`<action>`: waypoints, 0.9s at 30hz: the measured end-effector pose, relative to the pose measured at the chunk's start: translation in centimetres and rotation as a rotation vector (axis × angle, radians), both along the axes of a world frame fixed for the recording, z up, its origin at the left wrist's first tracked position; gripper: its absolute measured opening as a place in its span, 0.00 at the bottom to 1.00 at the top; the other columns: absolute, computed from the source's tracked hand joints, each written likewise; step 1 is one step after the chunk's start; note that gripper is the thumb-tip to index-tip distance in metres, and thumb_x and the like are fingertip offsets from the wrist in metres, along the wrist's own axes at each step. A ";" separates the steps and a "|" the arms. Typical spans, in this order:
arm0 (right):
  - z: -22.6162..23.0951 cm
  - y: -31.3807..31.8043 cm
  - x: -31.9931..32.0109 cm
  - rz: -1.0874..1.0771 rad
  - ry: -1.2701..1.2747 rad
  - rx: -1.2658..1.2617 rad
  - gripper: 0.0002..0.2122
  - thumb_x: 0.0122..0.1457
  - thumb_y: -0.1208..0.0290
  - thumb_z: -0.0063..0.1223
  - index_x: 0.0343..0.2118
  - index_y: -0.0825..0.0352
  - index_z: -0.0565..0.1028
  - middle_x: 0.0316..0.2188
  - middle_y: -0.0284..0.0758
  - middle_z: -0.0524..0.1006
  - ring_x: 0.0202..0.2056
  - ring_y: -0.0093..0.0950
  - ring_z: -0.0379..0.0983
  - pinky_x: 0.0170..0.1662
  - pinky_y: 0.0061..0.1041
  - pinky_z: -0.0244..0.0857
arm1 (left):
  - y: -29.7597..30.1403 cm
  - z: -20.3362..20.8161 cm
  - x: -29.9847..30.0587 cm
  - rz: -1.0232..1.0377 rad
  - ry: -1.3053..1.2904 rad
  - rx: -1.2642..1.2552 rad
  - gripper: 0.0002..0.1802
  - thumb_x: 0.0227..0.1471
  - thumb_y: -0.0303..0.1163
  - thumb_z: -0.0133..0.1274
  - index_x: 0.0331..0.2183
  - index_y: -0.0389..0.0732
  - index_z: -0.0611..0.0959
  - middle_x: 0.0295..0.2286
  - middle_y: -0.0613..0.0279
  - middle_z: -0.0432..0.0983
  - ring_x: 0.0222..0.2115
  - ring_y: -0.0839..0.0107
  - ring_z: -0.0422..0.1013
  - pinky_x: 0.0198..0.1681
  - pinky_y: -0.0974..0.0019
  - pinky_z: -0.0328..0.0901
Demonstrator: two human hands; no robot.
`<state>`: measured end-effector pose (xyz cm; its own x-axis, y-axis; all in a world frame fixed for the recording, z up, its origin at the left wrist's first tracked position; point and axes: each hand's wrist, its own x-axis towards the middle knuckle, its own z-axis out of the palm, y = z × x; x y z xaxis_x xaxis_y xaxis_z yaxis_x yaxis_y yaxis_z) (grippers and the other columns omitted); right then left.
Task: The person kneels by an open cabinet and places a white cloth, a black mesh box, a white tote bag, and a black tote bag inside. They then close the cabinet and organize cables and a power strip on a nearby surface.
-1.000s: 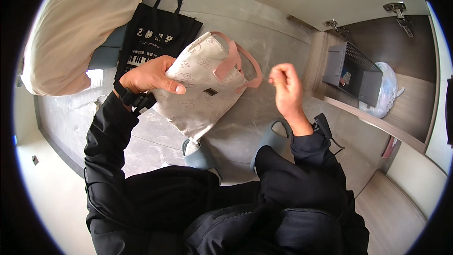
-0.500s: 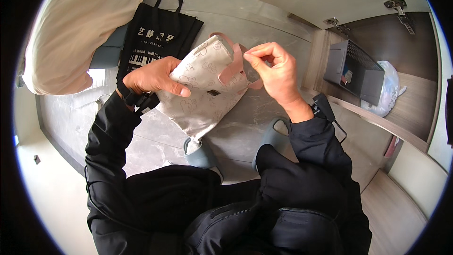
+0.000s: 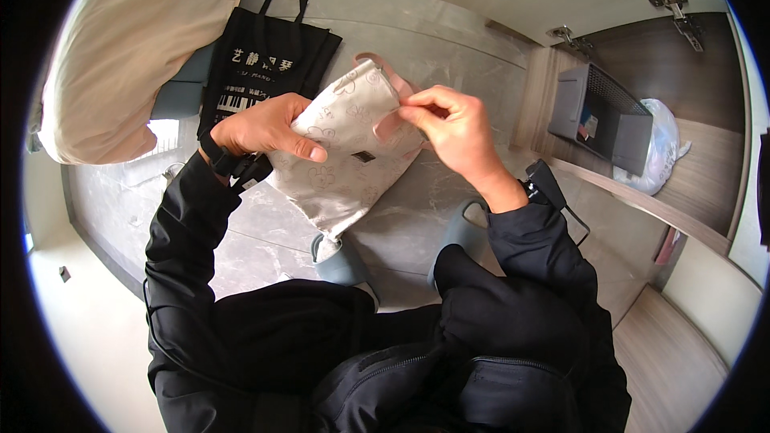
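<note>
A white fabric tote bag (image 3: 341,164) with faint cartoon line drawings and a small dark label hangs in front of me. My left hand (image 3: 269,128) grips its left side, thumb across the front and fingers hidden behind. At the bag's upper right, my right hand (image 3: 453,132) pinches one of the pink handles (image 3: 388,126) between thumb and fingertips. Another pink handle (image 3: 373,58) loops out behind the bag's top edge.
A black tote bag (image 3: 269,56) with a piano-key print lies on the grey tiled floor to the left, beside a beige cloth cover (image 3: 144,40). To the right, an opened cabinet holds a grey plastic basket (image 3: 597,116) and a clear plastic bag (image 3: 662,148). My feet wear blue-grey slippers (image 3: 343,265).
My right hand has moved a little left and down, toward the bag, bringing the pink handle in against it. The left hand keeps its hold.
</note>
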<state>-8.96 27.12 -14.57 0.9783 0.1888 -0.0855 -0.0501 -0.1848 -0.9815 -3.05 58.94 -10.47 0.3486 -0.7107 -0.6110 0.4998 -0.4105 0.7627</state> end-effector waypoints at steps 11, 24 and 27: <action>-2.1 -4.0 0.1 -0.147 0.220 0.399 0.05 0.67 0.72 0.65 0.38 0.68 0.82 0.36 0.35 0.85 0.32 0.18 0.75 0.38 0.19 0.69 | 1.5 -0.4 -0.5 0.085 -0.047 0.048 0.37 0.47 0.42 0.79 0.52 0.29 0.85 0.45 0.60 0.85 0.45 0.72 0.76 0.56 0.67 0.68; -0.1 -2.4 -2.5 -0.048 0.254 0.616 0.04 0.63 0.77 0.68 0.37 0.68 0.82 0.39 0.35 0.85 0.38 0.20 0.79 0.42 0.22 0.74 | 0.8 -0.5 -1.0 0.209 -0.521 0.309 0.37 0.60 0.43 0.68 0.59 0.28 0.76 0.50 0.51 0.81 0.50 0.65 0.76 0.58 0.64 0.68; 0.5 -2.3 -3.0 -0.025 0.261 0.642 0.03 0.63 0.78 0.68 0.35 0.69 0.82 0.38 0.35 0.85 0.37 0.20 0.79 0.43 0.21 0.74 | -0.3 -0.5 -2.6 0.313 -1.133 0.659 0.36 0.60 0.40 0.67 0.61 0.28 0.74 0.57 0.44 0.75 0.57 0.54 0.73 0.62 0.60 0.66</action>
